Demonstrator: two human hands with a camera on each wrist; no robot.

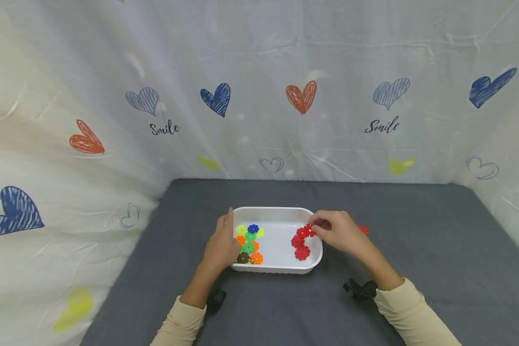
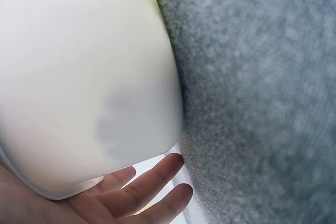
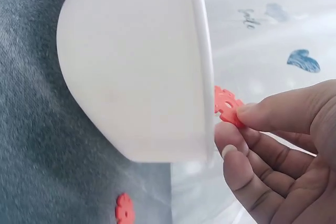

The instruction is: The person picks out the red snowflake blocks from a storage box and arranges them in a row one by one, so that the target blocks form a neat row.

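While pinching a red disc (image 3: 224, 110) by the right rim of the white tray (image 1: 278, 240) with the right hand (image 1: 340, 231), steady the opposite end with the nearly straight-fingered left hand (image 1: 222, 247); best move lightly past nearby red pieces (image 1: 302, 253).

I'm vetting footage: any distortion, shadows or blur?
Head view: the upper-right blue heart looks stretched; left wrist view: a soft dark patch on the white tray; right wrist view: the backdrop lettering is blurred, the pinched red piece sharper.
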